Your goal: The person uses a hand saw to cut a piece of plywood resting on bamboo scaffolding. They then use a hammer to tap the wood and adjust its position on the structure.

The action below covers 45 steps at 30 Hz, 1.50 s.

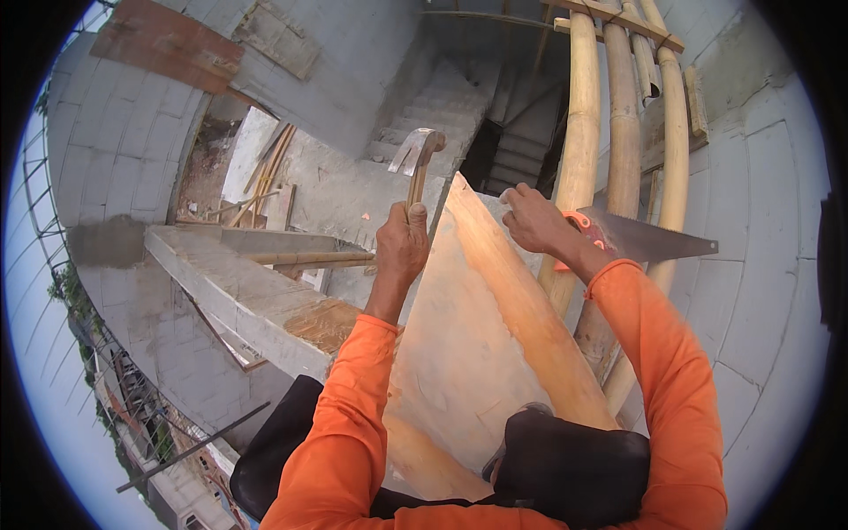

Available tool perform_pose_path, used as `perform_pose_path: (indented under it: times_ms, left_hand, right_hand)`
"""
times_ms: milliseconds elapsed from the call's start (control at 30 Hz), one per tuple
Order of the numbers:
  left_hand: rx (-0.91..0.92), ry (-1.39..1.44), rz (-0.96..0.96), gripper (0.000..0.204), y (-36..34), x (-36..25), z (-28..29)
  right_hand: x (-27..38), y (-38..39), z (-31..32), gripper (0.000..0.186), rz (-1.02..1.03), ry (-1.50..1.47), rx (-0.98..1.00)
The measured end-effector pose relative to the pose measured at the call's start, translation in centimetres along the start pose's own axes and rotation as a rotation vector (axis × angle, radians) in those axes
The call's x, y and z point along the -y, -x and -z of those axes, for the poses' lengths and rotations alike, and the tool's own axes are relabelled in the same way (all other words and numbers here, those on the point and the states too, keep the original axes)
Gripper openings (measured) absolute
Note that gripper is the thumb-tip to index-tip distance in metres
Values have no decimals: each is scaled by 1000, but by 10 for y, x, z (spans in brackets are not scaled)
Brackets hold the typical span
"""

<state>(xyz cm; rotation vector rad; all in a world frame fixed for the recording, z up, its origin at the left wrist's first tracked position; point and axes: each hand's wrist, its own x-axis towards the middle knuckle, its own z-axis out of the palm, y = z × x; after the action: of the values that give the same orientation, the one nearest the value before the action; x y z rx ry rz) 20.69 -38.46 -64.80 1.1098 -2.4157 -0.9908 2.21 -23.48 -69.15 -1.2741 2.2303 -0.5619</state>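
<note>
My left hand [402,243] is wrapped round the handle of a claw hammer [417,152], its metal head raised above the far end of a wooden board. That pale board [468,318], with orange-brown patches along its edges, stretches from between my knees to a narrow far end. Just right of this end is my right hand [535,221], fingers curled together; anything small in them is hidden. Behind my right wrist a handsaw [649,237] with an orange handle rests across bamboo poles [576,132].
On the left a grey concrete-smeared beam [238,291] runs toward me. Beyond the board, concrete stairs [424,119] and a dark stairwell opening [512,163] drop away. Grey block walls [768,265] stand on both sides. Loose wood strips [269,168] lean at the left opening.
</note>
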Motion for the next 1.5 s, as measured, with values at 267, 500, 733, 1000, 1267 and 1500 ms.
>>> perform_pose_path:
  times_ms: [267,500,733,1000,1267,1500]
  left_hand:
    - [135,-145,15,45,-18,35,-30]
    - [59,-57,-99,44,-5,36,-13]
    - [77,-86,-53,36,8,71,-18]
    - [116,-380,-411,29,14,101,-26]
    - [27,-150,-373,28,-12,70,-27]
    - [241,-588,-353,31,-10,63,-21]
  right_hand:
    - [0,-67,-97,36,-189,73,40]
    - [8,-52,-123,39,-401,-133,-171]
    - [29,-46,-101,37,-518,-190,-122]
    - [10,-49,-108,34,-337,-220,-99]
    - [19,-46,-95,34,-449,-215,-37]
    - [16,-44,-110,34,-351,-233,-143]
